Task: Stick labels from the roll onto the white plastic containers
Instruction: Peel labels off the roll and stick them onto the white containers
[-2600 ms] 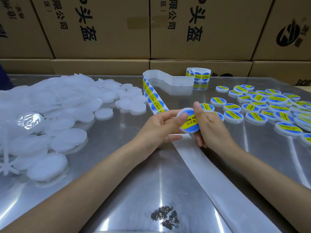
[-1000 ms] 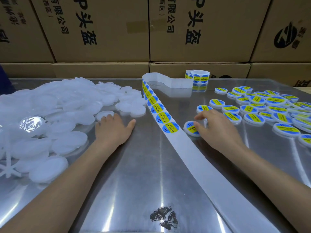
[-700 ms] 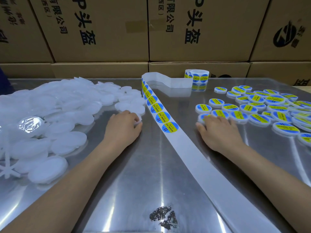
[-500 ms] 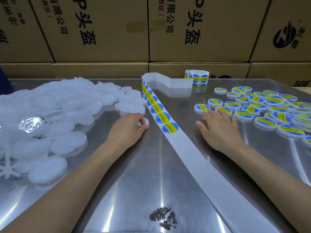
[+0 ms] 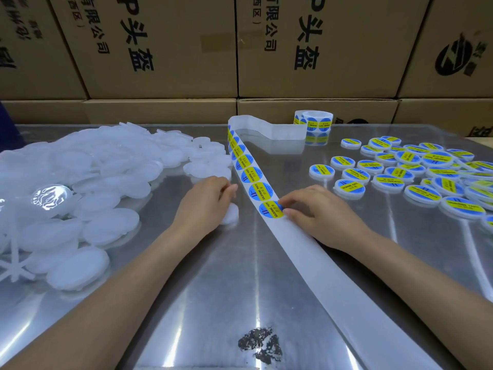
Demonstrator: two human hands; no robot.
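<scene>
Fingertips of the right hand (image 5: 324, 212) pinch the round glossy label (image 5: 270, 209) on the waxy strip (image 5: 314, 252); left hand (image 5: 205, 204) grips a smooth white container (image 5: 230, 217).

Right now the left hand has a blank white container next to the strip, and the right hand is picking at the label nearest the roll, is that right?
Not quite. In the head view the right hand picks at the last label on the strip, the one farthest from the roll. The rest holds: the left hand holds a blank white container beside the strip.
</scene>
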